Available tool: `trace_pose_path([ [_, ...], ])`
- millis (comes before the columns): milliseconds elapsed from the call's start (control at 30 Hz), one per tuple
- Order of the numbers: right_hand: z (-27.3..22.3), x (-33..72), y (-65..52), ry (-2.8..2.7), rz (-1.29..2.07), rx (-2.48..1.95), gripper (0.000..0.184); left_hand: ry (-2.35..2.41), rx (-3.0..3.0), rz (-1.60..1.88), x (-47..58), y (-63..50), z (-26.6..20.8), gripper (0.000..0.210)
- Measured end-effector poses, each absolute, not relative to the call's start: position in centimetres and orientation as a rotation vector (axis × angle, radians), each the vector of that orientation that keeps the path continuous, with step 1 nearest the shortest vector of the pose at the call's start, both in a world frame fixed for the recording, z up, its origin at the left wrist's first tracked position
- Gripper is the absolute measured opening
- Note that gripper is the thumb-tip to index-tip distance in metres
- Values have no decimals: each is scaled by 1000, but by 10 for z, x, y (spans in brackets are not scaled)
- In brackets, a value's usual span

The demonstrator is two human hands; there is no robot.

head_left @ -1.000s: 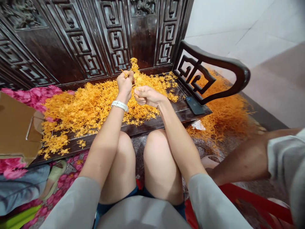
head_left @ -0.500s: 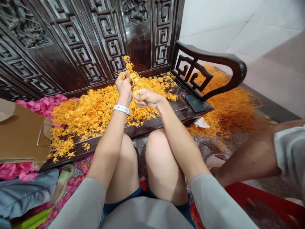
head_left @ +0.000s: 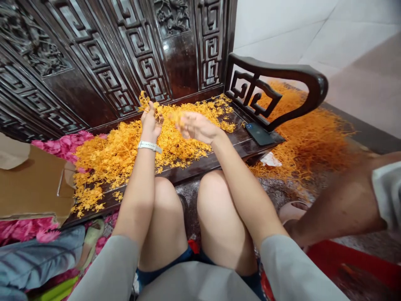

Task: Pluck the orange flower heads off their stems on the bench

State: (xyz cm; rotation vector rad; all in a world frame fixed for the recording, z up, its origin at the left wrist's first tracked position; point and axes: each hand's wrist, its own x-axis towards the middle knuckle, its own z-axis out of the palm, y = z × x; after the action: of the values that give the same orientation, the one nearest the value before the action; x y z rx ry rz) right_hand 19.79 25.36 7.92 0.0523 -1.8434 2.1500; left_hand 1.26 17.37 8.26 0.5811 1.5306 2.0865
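My left hand (head_left: 150,123), with a pale watch band on the wrist, pinches a small spidery yellow artificial flower (head_left: 143,100) that sticks up past the fingertips. To its right, my right hand (head_left: 199,127) hovers above the heap, its fingers smeared by motion. A blurred yellow patch shows at those fingertips, and whether it is held is unclear. Beneath both hands, a heap of yellow flower pieces (head_left: 115,150) spreads over the dark wooden bench (head_left: 184,169).
A phone (head_left: 257,133) lies by the bench's armrest (head_left: 282,71). Orange stems (head_left: 313,142) are piled beyond it on the floor. At left are a cardboard box (head_left: 34,184) and pink flowers (head_left: 70,144). Other people's legs (head_left: 341,209) flank me on both sides.
My hands have moved apart: the left went left and lower with its yellow flower, while the right shifted slightly right. The right fingers, closed on a yellow piece before, are now blurred.
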Motion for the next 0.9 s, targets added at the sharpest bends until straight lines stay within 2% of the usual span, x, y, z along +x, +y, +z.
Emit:
trace_pose_path([
  [100, 57, 183, 280, -1445, 1942, -626, 56, 1556, 654, 2083, 20, 171, 83, 53],
  [200, 40, 169, 289, -1396, 1906, -909, 62, 1578, 728, 2008, 27, 174, 80, 50],
  [333, 40, 162, 280, -1584, 1850, -735, 67, 1610, 829, 1896, 35, 181, 76, 42],
  [533, 58, 160, 262, -1753, 1574, -483, 38, 1672, 813, 1969, 37, 190, 72, 41],
  [700, 84, 165, 245, -1949, 1389, -337, 30, 1676, 759, 2134, 40, 196, 76, 42],
  [900, 95, 174, 243, -1897, 1617, -230, 36, 1695, 805, 2170, 54, 196, 90, 45],
])
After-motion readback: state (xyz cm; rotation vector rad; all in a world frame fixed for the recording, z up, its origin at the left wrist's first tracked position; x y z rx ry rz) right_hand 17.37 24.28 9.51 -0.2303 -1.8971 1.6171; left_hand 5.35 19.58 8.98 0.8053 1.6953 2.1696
